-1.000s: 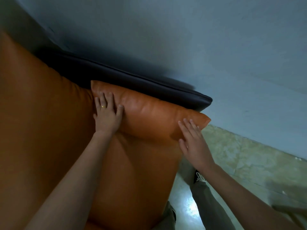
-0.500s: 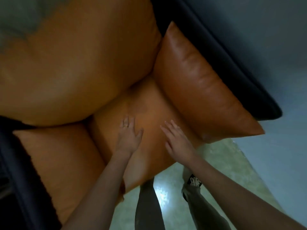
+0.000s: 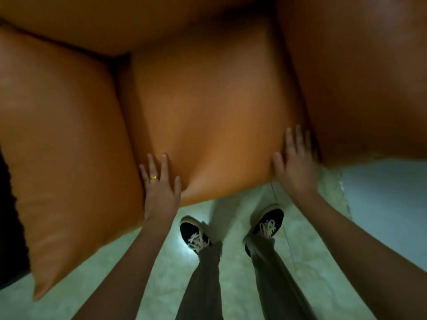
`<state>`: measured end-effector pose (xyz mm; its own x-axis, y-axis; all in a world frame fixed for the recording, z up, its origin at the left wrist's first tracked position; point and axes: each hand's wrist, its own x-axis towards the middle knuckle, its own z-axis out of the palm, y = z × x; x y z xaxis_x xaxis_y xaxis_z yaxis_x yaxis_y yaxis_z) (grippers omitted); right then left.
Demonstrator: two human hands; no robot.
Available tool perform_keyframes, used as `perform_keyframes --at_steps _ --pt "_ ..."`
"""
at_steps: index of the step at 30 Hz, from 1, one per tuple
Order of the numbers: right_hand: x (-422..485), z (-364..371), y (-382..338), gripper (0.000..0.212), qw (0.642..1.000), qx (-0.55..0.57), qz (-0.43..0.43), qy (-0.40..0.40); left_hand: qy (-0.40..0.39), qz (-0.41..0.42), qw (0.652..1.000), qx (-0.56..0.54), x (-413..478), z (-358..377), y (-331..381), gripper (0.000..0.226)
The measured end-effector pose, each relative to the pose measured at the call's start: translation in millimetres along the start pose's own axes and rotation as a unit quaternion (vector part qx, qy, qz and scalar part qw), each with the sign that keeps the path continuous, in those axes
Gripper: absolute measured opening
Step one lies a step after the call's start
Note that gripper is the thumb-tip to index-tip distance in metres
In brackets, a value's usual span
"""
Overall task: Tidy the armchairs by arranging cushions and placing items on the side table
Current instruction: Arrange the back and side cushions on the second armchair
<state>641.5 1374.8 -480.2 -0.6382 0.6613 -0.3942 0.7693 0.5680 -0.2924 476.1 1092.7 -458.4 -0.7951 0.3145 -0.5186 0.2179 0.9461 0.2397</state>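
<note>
1. Nearest to us: pale green floor [image 3: 115,262], two black shoes [image 3: 195,234] with white laces, grey trouser legs. We stand right at the chair's front edge.
2. Left hand [image 3: 159,183]: fingers straight and spread, palm flat on the near left corner of the seat cushion [image 3: 215,116], beside the seam with the left arm cushion [image 3: 62,139]. Ring [image 3: 154,177] on one finger. It pinches nothing.
3. Right hand [image 3: 293,162]: fingers straight, thumb out, laid flat on the near right edge of the seat cushion. The fingertips reach the dark gap next to the right arm cushion [image 3: 360,88]. It grips nothing either.
4. The seat cushion lies in the middle of the armchair, between the two arm cushions, its front edge overhanging the floor.
5. Farthest: the back cushion [image 3: 161,24] along the top, touching the seat cushion.
6. Progress, our judgement: all four orange cushions look seated in their places. The hands seem to be pressing or squaring the seat cushion, a late touch on this chair. The side table part cannot be judged.
7. Hidden or unclear: no side table, no loose items and no second armchair in view. The back and right cushions are cut off. A dark strip [image 3: 9,227] at far left is probably chair frame, too dark to tell. The whole view is soft.
</note>
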Motion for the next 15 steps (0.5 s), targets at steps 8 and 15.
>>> perform_keyframes --at_steps 8,15 --pt "-61 59 27 0.068 0.991 0.004 -0.127 0.042 0.031 0.045 0.998 -0.007 -44 53 -11 0.092" --pt "-37 105 20 0.06 0.964 0.078 -0.133 0.215 0.177 0.04 0.983 -0.007 -27 97 -14 0.092"
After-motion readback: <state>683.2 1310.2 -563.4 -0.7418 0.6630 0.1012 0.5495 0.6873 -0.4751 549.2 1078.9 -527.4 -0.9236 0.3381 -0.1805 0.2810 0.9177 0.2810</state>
